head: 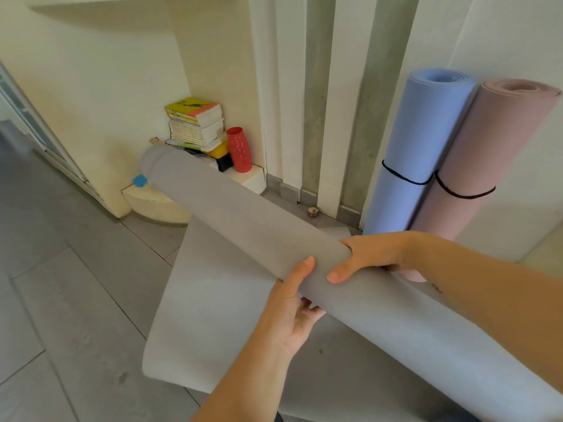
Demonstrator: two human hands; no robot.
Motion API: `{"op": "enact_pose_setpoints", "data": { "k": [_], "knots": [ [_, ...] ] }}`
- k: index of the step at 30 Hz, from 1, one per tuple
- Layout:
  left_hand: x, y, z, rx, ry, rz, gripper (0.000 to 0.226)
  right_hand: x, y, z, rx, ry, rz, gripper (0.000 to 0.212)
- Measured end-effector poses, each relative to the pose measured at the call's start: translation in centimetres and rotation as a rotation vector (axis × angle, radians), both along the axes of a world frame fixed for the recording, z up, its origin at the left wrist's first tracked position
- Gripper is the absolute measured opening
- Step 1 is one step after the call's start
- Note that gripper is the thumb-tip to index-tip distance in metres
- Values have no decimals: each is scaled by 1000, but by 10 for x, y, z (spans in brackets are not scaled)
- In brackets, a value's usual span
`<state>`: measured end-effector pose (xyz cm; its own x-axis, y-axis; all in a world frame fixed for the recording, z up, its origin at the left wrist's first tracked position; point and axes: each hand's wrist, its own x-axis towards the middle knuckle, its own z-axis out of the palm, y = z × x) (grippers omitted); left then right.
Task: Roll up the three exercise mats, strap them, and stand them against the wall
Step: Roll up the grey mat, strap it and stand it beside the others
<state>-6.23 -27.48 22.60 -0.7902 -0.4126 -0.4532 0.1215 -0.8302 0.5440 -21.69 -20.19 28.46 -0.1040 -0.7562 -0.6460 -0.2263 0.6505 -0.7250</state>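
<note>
A smooth, matte grey foam exercise mat (pixel 243 217), rolled into a long tube, was held in the air in front of the person. Its long axis ran diagonally. The far end pointed up and left toward a stack of paperback books (pixel 195 123) and a red plastic cup (pixel 239 149), and the near end passed low to the right. A loose flap hung from the tube toward the grey tiled floor (pixel 61 300). The left hand (pixel 289 309) gripped the tube from beneath, thumb on top. The right hand (pixel 365 257) curled over it just beside the left. A rolled light blue foam mat (pixel 420 141) and a rolled dusty pink foam mat (pixel 475 166) stood upright, touching, against the pale wall (pixel 213 56). Each was ringed by a thin black strap (pixel 405 178).
</note>
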Motion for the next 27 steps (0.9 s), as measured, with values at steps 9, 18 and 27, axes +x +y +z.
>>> {"op": "enact_pose_setpoints", "data": {
  "k": [9, 18, 27],
  "knots": [
    [-8, -11, 2, -168, -38, -107, 50, 0, 0, 8, -129, 480, -1, 61],
    [-15, -4, 19, -57, 3, 103, 45, 37, -3, -1, -236, 1233, 145, 109],
    [-14, 0, 18, -11, 148, 42, 48, -9, -10, 47, -6, 249, 45, 51]
  ]
}}
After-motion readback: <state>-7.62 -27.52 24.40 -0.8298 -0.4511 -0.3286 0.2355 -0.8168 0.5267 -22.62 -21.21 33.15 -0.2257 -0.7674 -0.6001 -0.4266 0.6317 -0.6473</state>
